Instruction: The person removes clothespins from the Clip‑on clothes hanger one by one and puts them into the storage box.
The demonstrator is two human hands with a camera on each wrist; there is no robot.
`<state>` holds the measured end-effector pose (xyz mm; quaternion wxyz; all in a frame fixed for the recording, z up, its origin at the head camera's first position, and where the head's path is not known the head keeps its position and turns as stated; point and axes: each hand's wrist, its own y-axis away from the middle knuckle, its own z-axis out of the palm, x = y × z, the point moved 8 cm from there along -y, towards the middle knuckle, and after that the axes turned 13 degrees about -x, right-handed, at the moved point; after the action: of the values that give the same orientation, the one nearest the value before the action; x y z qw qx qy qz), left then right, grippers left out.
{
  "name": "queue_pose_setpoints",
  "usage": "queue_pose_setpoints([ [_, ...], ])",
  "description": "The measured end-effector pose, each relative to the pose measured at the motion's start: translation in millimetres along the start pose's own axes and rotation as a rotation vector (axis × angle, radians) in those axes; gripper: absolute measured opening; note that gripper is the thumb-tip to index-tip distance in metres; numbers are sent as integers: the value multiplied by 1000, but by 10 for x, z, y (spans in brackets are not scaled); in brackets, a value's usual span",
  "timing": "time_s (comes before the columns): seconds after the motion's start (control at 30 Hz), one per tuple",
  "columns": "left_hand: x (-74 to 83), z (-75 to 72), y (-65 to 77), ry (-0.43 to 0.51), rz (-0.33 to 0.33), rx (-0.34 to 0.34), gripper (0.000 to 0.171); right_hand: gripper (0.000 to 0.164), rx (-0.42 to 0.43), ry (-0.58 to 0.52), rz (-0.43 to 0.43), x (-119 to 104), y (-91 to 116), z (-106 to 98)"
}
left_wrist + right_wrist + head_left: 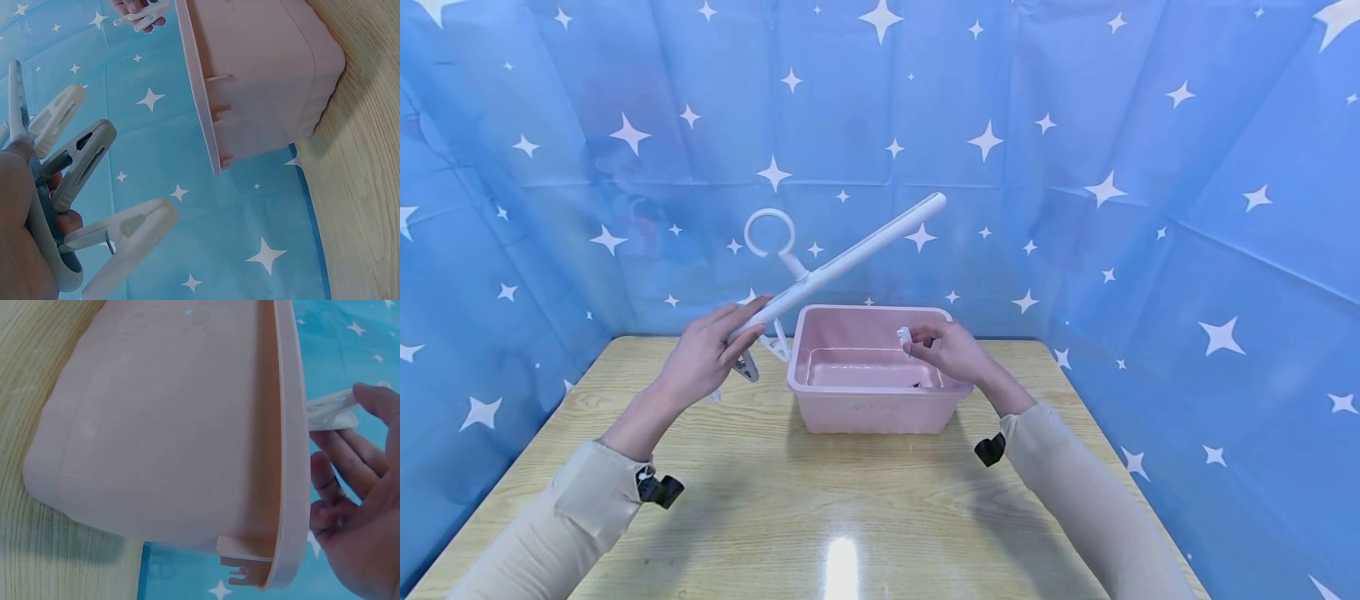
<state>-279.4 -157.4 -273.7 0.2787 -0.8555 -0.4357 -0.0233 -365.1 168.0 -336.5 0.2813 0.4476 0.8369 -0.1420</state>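
Note:
My left hand (706, 352) grips one end of a white clip hanger (857, 252), whose bar slants up to the right. From the bar rises an open ring hook (770, 233). White and grey clips hang beneath it; a grey clip (84, 164) and a white clip (131, 244) show close in the left wrist view. My right hand (951, 350) pinches a loose white clothespin (332, 411) between thumb and fingers, above the right part of a pink plastic basin (872, 412). The basin stands upright on the table.
The wooden table (760, 517) ends at the blue star-patterned curtain (850, 108), which surrounds the back and sides. A small dark item (917, 385) shows inside the basin near its front rim; its kind is unclear. Black wrist cameras sit on both sleeves.

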Motion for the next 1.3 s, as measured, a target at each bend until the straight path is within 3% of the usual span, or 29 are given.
queue_pose_setpoints([
  [0.8, 6, -21, -1, -12, 10, 16, 45, 39, -35, 2, -23, 19, 10, 52],
  [1.3, -7, -16, -4, -27, 15, 9, 44, 38, -6, 28, -57, -130, 24, -46],
])
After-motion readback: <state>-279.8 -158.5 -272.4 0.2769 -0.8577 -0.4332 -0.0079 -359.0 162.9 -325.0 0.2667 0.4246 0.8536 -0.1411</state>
